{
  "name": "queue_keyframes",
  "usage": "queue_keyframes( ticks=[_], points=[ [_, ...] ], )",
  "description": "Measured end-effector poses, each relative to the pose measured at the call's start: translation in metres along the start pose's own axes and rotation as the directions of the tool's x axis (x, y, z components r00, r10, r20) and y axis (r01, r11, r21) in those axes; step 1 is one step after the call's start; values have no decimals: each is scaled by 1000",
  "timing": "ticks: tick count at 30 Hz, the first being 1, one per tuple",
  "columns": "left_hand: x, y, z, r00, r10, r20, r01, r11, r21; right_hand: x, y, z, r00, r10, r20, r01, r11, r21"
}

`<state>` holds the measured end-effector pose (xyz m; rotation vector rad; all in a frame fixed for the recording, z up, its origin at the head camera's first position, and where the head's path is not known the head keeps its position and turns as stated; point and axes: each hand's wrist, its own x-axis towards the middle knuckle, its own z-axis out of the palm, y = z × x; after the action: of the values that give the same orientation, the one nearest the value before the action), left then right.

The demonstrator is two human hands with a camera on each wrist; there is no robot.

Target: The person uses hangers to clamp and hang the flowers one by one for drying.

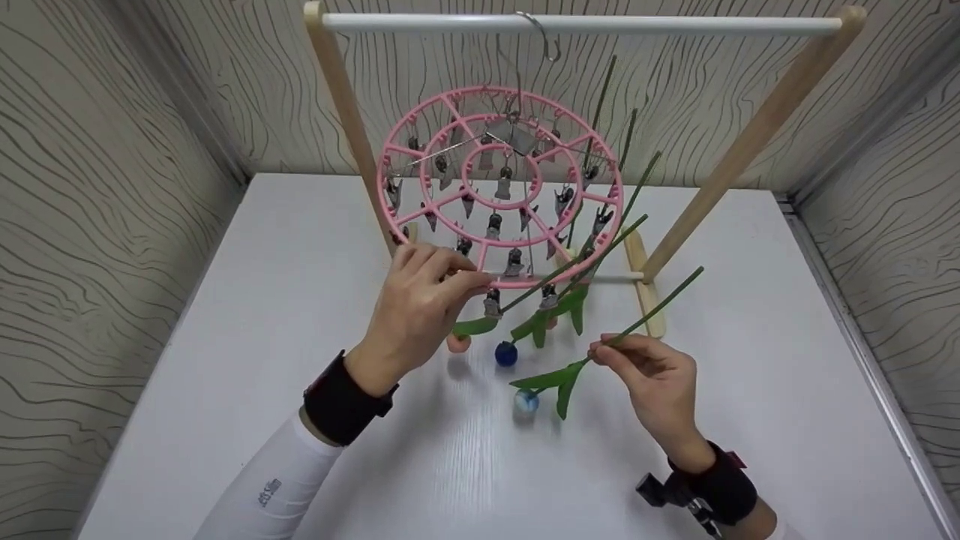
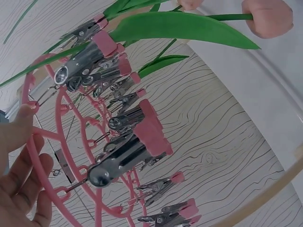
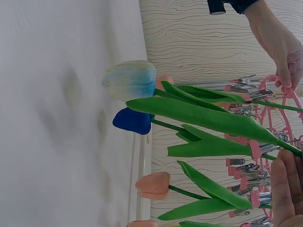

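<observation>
A pink round clip hanger (image 1: 517, 284), its many metal clips (image 2: 118, 163) tipped in pink, hangs tilted; my left hand (image 1: 420, 300) grips its front rim. Lower on the right, my right hand (image 1: 656, 382) pinches the green stem of a blue-and-white artificial tulip (image 1: 526, 402), its bloom downward and its bare stem end pointing up to the right. A dark blue tulip (image 3: 132, 121) and several peach ones (image 3: 154, 185) hang bloom-down from the clips. In the right wrist view the held tulip's leaf overlaps the dark blue tulip's stem.
A rack with wooden legs (image 1: 750, 142) and a white top bar (image 1: 675, 25) stands on the white table (image 1: 300, 225). The hanger's metal hook (image 1: 553, 51) loops over that bar. Wood-patterned walls (image 1: 60, 225) enclose the back and sides.
</observation>
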<state>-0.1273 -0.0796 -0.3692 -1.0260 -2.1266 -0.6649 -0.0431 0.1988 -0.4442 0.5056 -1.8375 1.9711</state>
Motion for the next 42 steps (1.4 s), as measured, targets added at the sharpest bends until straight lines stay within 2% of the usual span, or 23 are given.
queue_keyframes(
  ticks=[11,14,17,19,20,22,24,25,26,27,29,31,34,37,39,42],
  points=[
    [4,10,5,999,29,17,-29,1000,-4,-1,2,2,1000,-11,3,11,1000,9],
    [1,11,6,999,35,-24,-36,999,-40,-1,2,3,1000,-8,1,8,1000,5],
    [-4,10,4,993,37,-108,-45,996,-71,-2,3,4,1000,-9,2,9,1000,10],
    [-11,7,3,979,32,-200,-49,995,-81,-2,4,4,1000,-7,5,7,1000,11],
    [-15,5,3,966,26,-258,-49,996,-81,-2,4,5,1000,-5,6,5,1000,11],
    [-26,0,3,929,7,-371,-45,995,-93,-3,5,5,1000,-2,9,1,1000,10],
    [-37,-5,4,900,-38,-435,-17,992,-122,-3,6,6,1000,3,10,-3,1000,6],
    [-42,-8,5,895,-66,-441,1,989,-146,-3,6,6,1000,4,9,-4,1000,5],
    [-47,-11,7,898,-95,-430,20,984,-176,-3,6,6,1000,5,8,-5,1000,2],
    [-52,-13,9,907,-132,-399,48,976,-213,-3,6,6,1000,4,8,-4,1000,1],
    [-59,-18,13,929,-210,-306,120,950,-288,-2,6,6,1000,7,10,-7,1000,3],
    [-64,-21,18,940,-272,-204,184,912,-366,-2,5,7,1000,8,12,-8,1000,8],
    [-65,-23,23,938,-338,-72,265,837,-478,-1,5,9,1000,10,20,-10,1000,13],
    [-60,-24,26,930,-365,40,325,765,-556,-1,5,11,1000,5,25,-6,1000,26],
    [-52,-19,20,924,-373,81,348,734,-583,0,5,12,1000,6,27,-7,1000,27],
    [-39,-12,12,921,-376,100,355,706,-612,-1,4,12,1000,4,29,-5,1000,27]
  ],
)
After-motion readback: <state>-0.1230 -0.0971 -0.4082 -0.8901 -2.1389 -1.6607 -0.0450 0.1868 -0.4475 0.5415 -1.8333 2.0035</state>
